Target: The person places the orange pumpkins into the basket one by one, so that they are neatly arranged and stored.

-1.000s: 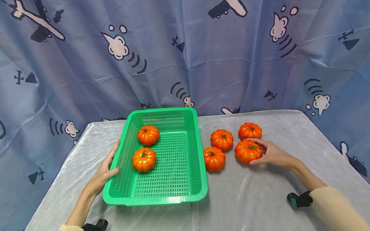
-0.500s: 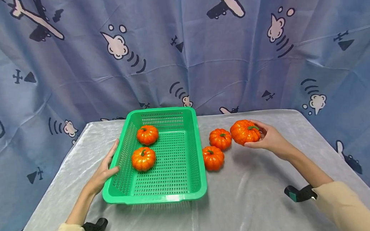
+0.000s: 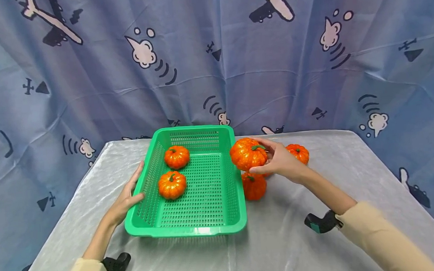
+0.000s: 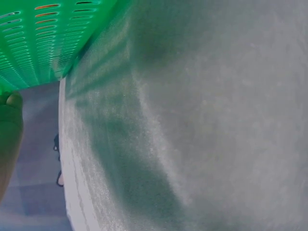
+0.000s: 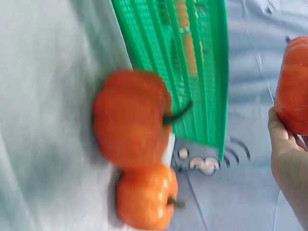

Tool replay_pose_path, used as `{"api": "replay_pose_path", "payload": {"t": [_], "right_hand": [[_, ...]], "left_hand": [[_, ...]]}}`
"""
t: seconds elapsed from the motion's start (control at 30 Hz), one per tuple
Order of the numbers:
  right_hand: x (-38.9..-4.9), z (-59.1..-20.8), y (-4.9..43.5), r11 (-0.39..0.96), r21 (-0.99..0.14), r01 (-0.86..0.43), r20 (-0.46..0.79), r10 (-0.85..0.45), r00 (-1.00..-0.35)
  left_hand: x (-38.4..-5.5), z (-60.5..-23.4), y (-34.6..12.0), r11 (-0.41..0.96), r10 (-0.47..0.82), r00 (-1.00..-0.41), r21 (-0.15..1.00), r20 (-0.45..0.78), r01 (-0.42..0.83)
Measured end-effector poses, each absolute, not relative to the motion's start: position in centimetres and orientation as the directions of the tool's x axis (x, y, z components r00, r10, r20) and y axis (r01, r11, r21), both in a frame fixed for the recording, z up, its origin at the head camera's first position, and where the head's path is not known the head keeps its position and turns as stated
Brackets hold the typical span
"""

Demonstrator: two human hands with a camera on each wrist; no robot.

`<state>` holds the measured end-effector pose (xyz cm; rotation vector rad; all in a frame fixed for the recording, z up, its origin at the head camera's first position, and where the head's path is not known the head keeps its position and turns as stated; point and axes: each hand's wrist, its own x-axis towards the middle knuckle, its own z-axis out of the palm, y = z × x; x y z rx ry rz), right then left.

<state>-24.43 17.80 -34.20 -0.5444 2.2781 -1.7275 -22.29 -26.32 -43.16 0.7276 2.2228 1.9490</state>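
In the head view, my right hand (image 3: 285, 163) holds an orange pumpkin (image 3: 244, 154) in the air at the green basket's right rim, thumb and fingers on either side of it. The right wrist view shows this held pumpkin (image 5: 294, 86) well off the table. My left hand (image 3: 122, 204) grips the left rim of the plastic basket (image 3: 186, 231), its thumb over the edge and its fingers along the outer wall. Inside the basket sit two pumpkins, one farther back (image 3: 177, 157) and one nearer (image 3: 172, 185). Under the held pumpkin, another pumpkin (image 3: 254, 188) stands against the basket's right side.
A pumpkin (image 3: 300, 152) lies farther right, partly behind my right hand. One more is nearly hidden below that hand; the right wrist view shows two pumpkins side by side, a near one (image 5: 130, 120) and a farther one (image 5: 147, 197). A patterned curtain (image 3: 181, 62) hangs behind the grey-covered table (image 3: 323, 254).
My right hand has lifted the pumpkin off the table and carried it left to the basket's right rim. The left hand stays on the basket.
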Motion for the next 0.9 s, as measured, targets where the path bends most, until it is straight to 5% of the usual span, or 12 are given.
{"api": "replay_pose_path", "payload": {"t": [0.37,0.9], "right_hand": [[-23.6,-35.9,10.5,0.224,-0.951,-0.211,0.044,-0.577,-0.816],[-23.8,-38.7,3.3,0.433,-0.767,-0.474,0.006,-0.733,-0.68]], "left_hand": [[-22.4,-43.0,-26.5,0.023,0.42,-0.872,0.958,0.251,0.286],[-22.2,-43.5,-26.1,0.034,0.407,-0.882,0.961,0.237,0.274]]}}
